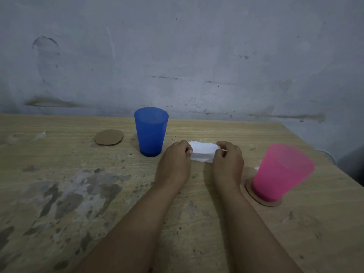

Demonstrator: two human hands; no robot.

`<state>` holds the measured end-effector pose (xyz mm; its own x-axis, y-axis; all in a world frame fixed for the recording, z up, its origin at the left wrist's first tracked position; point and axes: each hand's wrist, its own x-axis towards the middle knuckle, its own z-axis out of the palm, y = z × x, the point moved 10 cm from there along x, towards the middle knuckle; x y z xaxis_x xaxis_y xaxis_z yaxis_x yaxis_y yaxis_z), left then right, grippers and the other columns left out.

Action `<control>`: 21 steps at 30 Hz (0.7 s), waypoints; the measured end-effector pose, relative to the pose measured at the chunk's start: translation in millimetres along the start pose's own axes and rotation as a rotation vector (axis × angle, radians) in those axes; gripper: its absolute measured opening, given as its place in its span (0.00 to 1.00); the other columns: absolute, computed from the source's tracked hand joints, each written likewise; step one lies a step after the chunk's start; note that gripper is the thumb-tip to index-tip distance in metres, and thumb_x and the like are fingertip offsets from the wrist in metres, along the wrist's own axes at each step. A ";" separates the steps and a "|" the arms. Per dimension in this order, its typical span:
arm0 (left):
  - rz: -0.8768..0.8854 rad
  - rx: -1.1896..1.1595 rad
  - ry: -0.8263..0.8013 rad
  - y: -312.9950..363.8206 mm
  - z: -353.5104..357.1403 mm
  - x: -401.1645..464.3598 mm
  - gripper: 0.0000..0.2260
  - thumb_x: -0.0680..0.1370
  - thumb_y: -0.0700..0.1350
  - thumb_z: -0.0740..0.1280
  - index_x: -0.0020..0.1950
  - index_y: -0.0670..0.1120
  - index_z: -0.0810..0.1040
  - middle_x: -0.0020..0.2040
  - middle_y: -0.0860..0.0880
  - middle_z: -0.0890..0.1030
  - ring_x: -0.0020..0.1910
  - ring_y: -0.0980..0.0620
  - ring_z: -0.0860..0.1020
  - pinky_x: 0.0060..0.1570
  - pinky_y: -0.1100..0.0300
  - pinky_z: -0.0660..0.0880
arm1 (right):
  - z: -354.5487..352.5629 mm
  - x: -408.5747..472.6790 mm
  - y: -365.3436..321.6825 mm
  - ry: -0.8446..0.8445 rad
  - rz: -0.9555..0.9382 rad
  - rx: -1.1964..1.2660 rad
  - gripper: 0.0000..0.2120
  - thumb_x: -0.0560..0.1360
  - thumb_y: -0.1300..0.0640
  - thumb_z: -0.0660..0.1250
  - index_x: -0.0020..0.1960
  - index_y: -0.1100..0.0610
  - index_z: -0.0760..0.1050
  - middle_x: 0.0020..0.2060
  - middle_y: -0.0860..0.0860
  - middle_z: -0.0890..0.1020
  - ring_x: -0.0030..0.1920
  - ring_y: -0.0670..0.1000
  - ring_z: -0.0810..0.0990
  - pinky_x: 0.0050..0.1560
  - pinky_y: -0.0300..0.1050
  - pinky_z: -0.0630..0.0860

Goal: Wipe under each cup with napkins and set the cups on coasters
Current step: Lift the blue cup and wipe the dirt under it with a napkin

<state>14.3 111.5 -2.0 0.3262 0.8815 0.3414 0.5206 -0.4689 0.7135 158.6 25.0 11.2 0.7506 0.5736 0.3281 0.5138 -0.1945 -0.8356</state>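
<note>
Head view, reading left to right across the worn wooden table (59, 194). At far left I see a bare round cardboard coaster (108, 137) lying flat with nothing on it. Just beside it to the right stands the blue cup (151, 132), upright and directly on the table surface, not on any coaster. Near the cup's base, the left hand (174, 164) has its fingers curled and its thumb pinching the left end of a folded white napkin (202, 153). The right hand (228, 164) pinches the opposite end in the same manner, fingers curled inward, so that the napkin spans the gap between the two hands; I cannot tell whether it touches the table beneath. At right the pink cup (281, 174) stands upright on a second cardboard coaster (264, 201), well apart from the blue cup. A small scrap of white paper (257, 168) shows just beside the pink cup's left wall. A stained grey wall (177, 56) rises behind the table.
</note>
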 end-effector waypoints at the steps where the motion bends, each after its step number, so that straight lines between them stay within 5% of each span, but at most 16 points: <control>1: 0.004 0.009 -0.006 0.6 0.8 0.0 0.07 0.80 0.41 0.59 0.48 0.47 0.77 0.46 0.51 0.78 0.44 0.53 0.75 0.46 0.51 0.76 | 0.6 0.6 -0.1 -0.002 0.005 0.019 0.14 0.77 0.63 0.56 0.58 0.59 0.76 0.56 0.52 0.76 0.50 0.44 0.71 0.45 0.30 0.61; 5: 0.018 0.033 -0.012 0.7 2.3 -0.4 0.07 0.80 0.40 0.59 0.46 0.47 0.75 0.45 0.51 0.78 0.42 0.54 0.74 0.44 0.52 0.76 | 1.9 1.9 3.1 -0.007 0.013 0.081 0.07 0.76 0.58 0.64 0.51 0.58 0.78 0.51 0.52 0.79 0.45 0.46 0.74 0.45 0.35 0.66; 8: 0.037 0.059 -0.012 4.4 2.1 -1.0 0.06 0.79 0.40 0.60 0.47 0.47 0.76 0.45 0.51 0.78 0.43 0.53 0.75 0.44 0.53 0.76 | -0.8 5.2 12.6 0.018 0.056 0.084 0.08 0.73 0.65 0.65 0.51 0.58 0.78 0.50 0.52 0.80 0.45 0.47 0.76 0.46 0.37 0.68; 12: 0.068 0.078 0.002 11.2 -0.1 -3.5 0.07 0.80 0.43 0.59 0.52 0.46 0.77 0.48 0.50 0.79 0.45 0.54 0.75 0.42 0.61 0.73 | -7.1 6.6 16.9 0.050 0.103 0.181 0.13 0.70 0.69 0.63 0.50 0.57 0.78 0.47 0.50 0.81 0.44 0.46 0.76 0.36 0.24 0.68; 14: 0.089 0.068 0.004 13.0 -0.3 -3.6 0.08 0.80 0.44 0.59 0.55 0.46 0.77 0.50 0.50 0.79 0.47 0.54 0.76 0.45 0.58 0.75 | -7.6 5.8 14.1 0.050 0.098 0.264 0.15 0.69 0.71 0.62 0.50 0.56 0.78 0.45 0.49 0.81 0.43 0.46 0.77 0.36 0.22 0.70; 17: 0.098 0.065 0.006 12.1 -0.7 -2.6 0.12 0.80 0.44 0.60 0.63 0.48 0.75 0.58 0.50 0.78 0.54 0.52 0.76 0.53 0.51 0.75 | -5.5 5.2 11.1 0.036 0.098 0.382 0.17 0.69 0.72 0.61 0.50 0.54 0.77 0.44 0.51 0.80 0.45 0.49 0.79 0.41 0.33 0.75; 21: 0.120 0.045 0.012 13.0 -0.1 -1.3 0.20 0.80 0.47 0.61 0.72 0.50 0.66 0.68 0.51 0.72 0.64 0.51 0.72 0.62 0.51 0.71 | -4.8 2.9 5.4 0.005 0.084 0.439 0.16 0.69 0.71 0.59 0.47 0.53 0.77 0.41 0.51 0.79 0.40 0.46 0.77 0.32 0.29 0.72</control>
<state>20.5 104.2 6.9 0.3789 0.8194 0.4301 0.5134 -0.5728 0.6390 165.5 21.8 9.7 0.7848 0.5663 0.2519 0.2263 0.1166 -0.9670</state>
